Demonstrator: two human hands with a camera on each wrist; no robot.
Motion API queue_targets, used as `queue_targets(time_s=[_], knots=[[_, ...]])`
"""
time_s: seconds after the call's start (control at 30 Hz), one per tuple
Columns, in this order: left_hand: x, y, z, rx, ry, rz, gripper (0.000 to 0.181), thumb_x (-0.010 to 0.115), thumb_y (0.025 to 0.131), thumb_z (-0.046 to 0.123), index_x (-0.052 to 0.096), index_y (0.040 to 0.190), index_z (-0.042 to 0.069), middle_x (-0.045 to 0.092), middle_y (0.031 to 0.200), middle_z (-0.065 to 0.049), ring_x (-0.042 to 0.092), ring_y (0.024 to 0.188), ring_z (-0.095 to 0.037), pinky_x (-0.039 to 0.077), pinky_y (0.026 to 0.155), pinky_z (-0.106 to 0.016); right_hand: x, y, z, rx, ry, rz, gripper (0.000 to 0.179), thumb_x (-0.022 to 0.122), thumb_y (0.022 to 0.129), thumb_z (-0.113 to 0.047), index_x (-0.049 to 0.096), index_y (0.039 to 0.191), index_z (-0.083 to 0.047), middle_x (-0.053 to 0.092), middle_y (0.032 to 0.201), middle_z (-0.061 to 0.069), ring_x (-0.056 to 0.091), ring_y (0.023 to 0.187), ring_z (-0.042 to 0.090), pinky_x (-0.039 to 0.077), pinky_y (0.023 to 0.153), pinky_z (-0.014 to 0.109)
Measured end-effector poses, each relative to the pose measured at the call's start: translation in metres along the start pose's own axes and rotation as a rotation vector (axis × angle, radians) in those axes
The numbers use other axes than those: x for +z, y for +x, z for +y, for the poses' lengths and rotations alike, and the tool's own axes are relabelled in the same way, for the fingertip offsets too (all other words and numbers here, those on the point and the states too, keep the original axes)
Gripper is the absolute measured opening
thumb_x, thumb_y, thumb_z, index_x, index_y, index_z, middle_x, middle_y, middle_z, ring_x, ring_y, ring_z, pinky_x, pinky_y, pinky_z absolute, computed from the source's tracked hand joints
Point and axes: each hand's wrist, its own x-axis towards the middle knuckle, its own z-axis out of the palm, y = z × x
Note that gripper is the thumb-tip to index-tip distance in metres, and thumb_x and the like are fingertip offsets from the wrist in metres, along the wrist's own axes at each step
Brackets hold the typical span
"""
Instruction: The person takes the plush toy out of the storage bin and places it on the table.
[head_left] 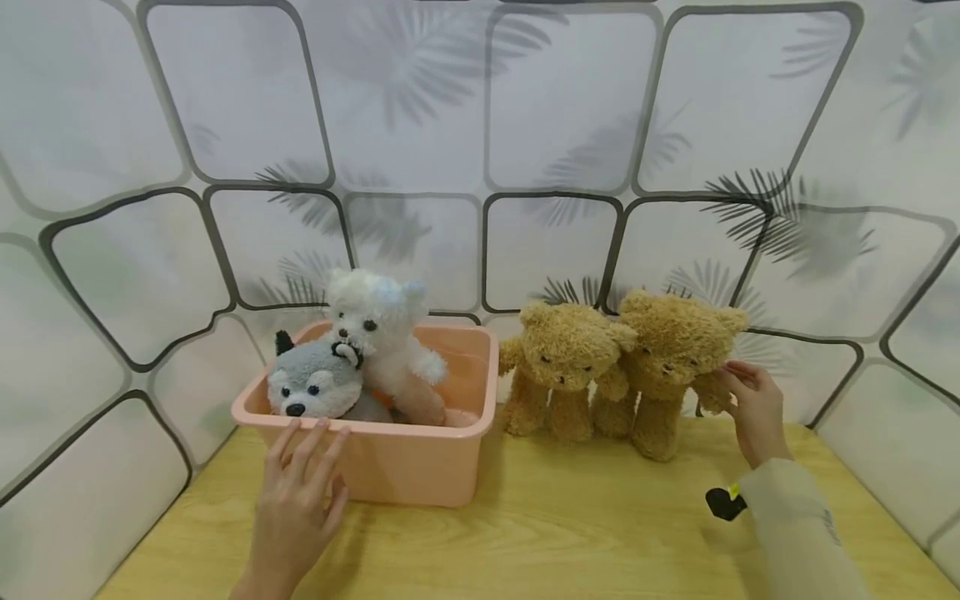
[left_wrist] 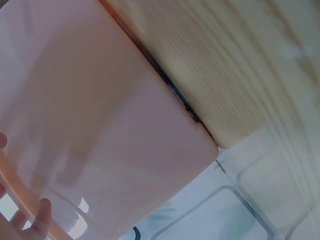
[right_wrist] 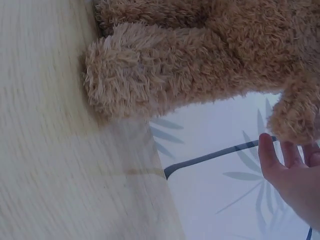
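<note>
On the front rim of a pink plastic bin [head_left: 412, 462], the fingertips of my left hand [head_left: 294, 492] rest with the fingers extended. Inside the bin, a grey-and-white plush husky [head_left: 315, 379] shows its head above the rim, and a white plush bear [head_left: 382, 325] sits upright behind it. Two tan teddy bears stand right of the bin: the left teddy bear [head_left: 562, 358] and the right teddy bear [head_left: 667, 367], side by side. My right hand [head_left: 756, 408] touches the right teddy bear's outer arm [right_wrist: 297, 112] with loosely extended fingers.
Everything stands on a light wooden table [head_left: 585, 533]. A patterned fabric wall [head_left: 562, 100] with leaf prints closes off the back and both sides, close behind the bears and the bin. A small black object [head_left: 726, 503] with a yellow tab is beside my right sleeve.
</note>
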Motion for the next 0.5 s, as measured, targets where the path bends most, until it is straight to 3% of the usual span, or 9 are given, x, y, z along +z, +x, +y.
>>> queue_targets(time_s=[0.13,0.2,0.3,0.5], knots=[[-0.002,0.001,0.000,0.002,0.006,-0.002,0.047,0.040,0.095,0.022,0.066,0.128,0.000,0.060,0.128,-0.028,0.046,0.123,-0.058,0.035,0.112,-0.040,-0.005,-0.004,0.000,-0.040,0.087,-0.053,0.016,0.063,0.098,-0.006,0.058,0.112,-0.012,0.068,0.099,-0.010,0.064,0.091,0.001,0.054,0.068,0.016],[-0.001,0.001,-0.001,0.003,0.007,0.019,0.047,0.040,0.095,0.022,0.067,0.127,0.001,0.061,0.128,-0.027,0.047,0.123,-0.058,0.045,0.099,-0.047,-0.009,-0.006,0.000,-0.053,0.127,-0.065,0.015,0.062,0.098,-0.003,0.060,0.109,-0.014,0.070,0.100,-0.008,0.065,0.091,0.002,0.055,0.069,0.018],[0.001,0.000,-0.001,0.004,0.012,0.029,0.048,0.039,0.095,0.023,0.068,0.127,0.002,0.061,0.129,-0.026,0.047,0.123,-0.056,0.050,0.078,-0.056,-0.013,-0.010,-0.002,-0.068,0.169,-0.071,0.017,0.062,0.097,-0.001,0.061,0.110,-0.012,0.072,0.103,-0.006,0.065,0.091,0.004,0.057,0.070,0.020],[-0.001,0.001,0.001,-0.004,0.024,0.005,0.048,0.039,0.095,0.024,0.067,0.127,0.002,0.061,0.130,-0.025,0.047,0.123,-0.057,0.051,0.076,-0.058,-0.009,-0.016,-0.009,-0.174,0.362,-0.014,0.014,0.061,0.093,0.011,0.066,0.104,0.003,0.075,0.100,0.008,0.073,0.089,0.015,0.061,0.072,0.026]])
